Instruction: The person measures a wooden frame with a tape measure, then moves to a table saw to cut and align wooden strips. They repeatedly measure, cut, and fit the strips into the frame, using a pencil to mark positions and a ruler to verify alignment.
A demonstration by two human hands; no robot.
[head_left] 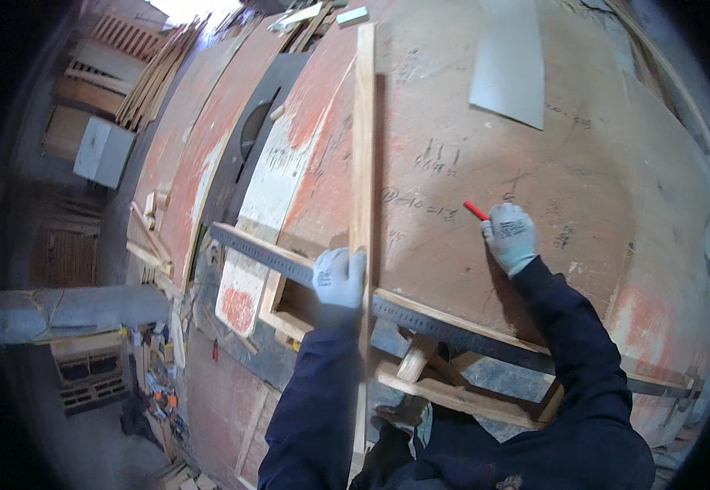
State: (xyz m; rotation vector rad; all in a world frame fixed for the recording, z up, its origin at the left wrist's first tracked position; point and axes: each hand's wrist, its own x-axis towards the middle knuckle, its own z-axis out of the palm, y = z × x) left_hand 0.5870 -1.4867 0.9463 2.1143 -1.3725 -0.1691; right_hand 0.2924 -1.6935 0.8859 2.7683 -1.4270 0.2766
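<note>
My left hand (338,279), in a pale glove, is closed around a long, straight wooden strip (364,139). The strip runs away from my body across the worn, reddish-brown tabletop (428,265). Beneath the strip, a dark graduated rule (461,329) follows the table's near edge, crossing it at roughly a right angle. To the right, my gloved right hand (510,235) grips a slim red pen (476,210) just above the board, its red end pointing up and left. Dark handwritten marks cover the surface around the pen. The fingers of my right hand are partly hidden.
A grey-white panel (510,61) lies at the far part of the tabletop. Left of the strip is a dark saw plate (269,98) with a slot and round insert. Wood offcuts (152,233) rest further left. Stacked boards (159,77) stand beyond. Wooden framing (453,396) sits below the near edge.
</note>
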